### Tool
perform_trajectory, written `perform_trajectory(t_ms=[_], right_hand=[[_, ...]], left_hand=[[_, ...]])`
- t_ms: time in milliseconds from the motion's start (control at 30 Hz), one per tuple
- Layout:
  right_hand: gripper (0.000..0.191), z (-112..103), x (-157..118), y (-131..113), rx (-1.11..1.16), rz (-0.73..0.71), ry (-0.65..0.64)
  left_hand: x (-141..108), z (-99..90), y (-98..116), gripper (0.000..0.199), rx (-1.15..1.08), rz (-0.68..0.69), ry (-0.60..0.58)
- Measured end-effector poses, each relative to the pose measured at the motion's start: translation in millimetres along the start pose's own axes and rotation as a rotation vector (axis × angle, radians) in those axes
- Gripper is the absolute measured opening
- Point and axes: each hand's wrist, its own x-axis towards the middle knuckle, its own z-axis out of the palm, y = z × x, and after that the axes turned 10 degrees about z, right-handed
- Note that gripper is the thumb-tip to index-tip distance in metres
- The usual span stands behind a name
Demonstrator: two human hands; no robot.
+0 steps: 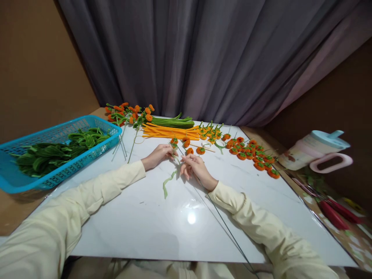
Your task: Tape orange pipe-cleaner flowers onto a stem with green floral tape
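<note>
My left hand [161, 156] is closed in a pinch on a pale green strip of floral tape [166, 187], whose loose end hangs down toward the table. Close beside it, my right hand [196, 168] has its thumb and forefinger together on a long thin dark wire stem [228, 230]. The wire slants from the fingertips past the right wrist and over the table's front edge. Tape and wire meet between the two hands, where the fingers partly hide them. Just beyond the fingers lie a few orange pipe-cleaner flower heads [200, 150].
A blue basket [116, 131] of green fuzzy leaves stands left. Orange pipe cleaners [165, 132], green pipe cleaners [174, 123] and finished orange flowers [136, 109] lie at the back. More flower heads [250, 155], tape rolls [220, 143], a lidded cup [308, 151] and red-handled pliers [334, 215] are right.
</note>
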Motion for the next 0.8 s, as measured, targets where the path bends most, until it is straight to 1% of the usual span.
perform_trajectory(t_ms=[167, 367, 600, 800], right_hand=[[0.027, -3.1, 1.5, -0.1, 0.058, 0.033, -0.061], [0.028, -6.0, 2.9, -1.0, 0.12, 0.041, -0.083], [0.026, -4.7, 1.6, -3.8, 0.151, 0.03, -0.075], [0.027, -4.0, -0.1, -6.2, 0.132, 0.032, -0.051]], left_hand=[[0.6, -1.4, 0.5, 0.006, -0.022, -0.003, 0.019], [1.7, -3.0, 0.1, 0.006, -0.048, 0.006, 0.048], [1.5, -1.8, 1.4, 0.005, -0.071, 0.011, 0.063], [3.8, -7.2, -0.6, 0.006, -0.116, 0.018, 0.07]])
